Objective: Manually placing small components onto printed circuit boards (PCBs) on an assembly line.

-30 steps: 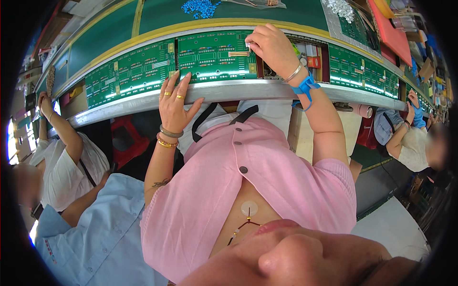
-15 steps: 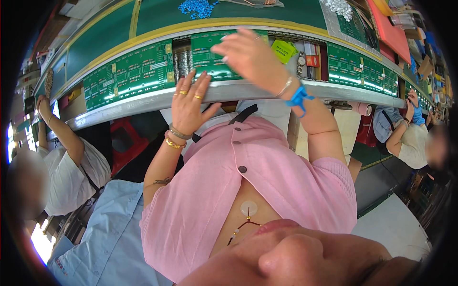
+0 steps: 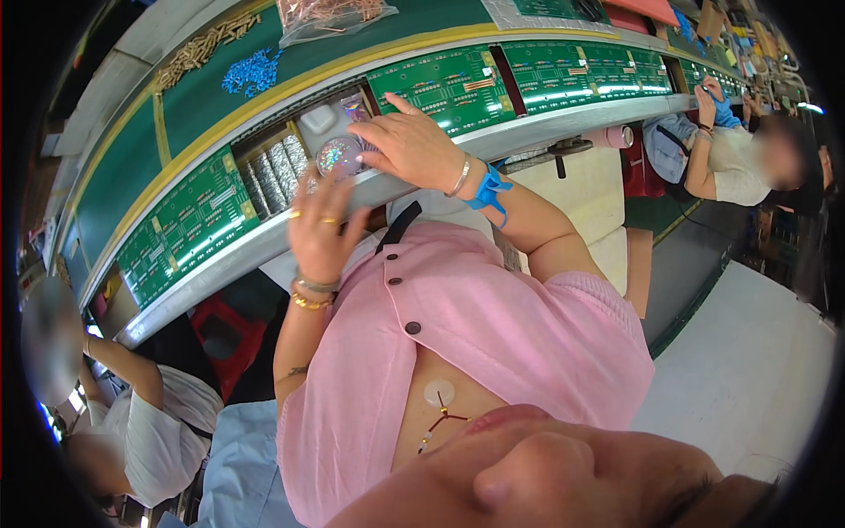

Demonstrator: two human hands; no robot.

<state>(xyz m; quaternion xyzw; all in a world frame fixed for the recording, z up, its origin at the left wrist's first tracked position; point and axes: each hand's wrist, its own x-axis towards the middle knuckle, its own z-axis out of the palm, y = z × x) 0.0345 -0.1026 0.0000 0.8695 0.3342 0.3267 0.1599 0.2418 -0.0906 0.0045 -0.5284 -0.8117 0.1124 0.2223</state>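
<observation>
The right hand rested spread-fingered on a round shiny disc in the tray near the tabletop's front edge. The left hand hovered open, blurred. Judged risk: the disc could slip off onto neighbouring boards.

Long green workbench, pale floor

Up the line from the grip, a heap of blue parts and a row of brass pieces are lying on the green shelf. Farther right, a co-worker is sitting at the belt, and another person is working down to the left.
</observation>
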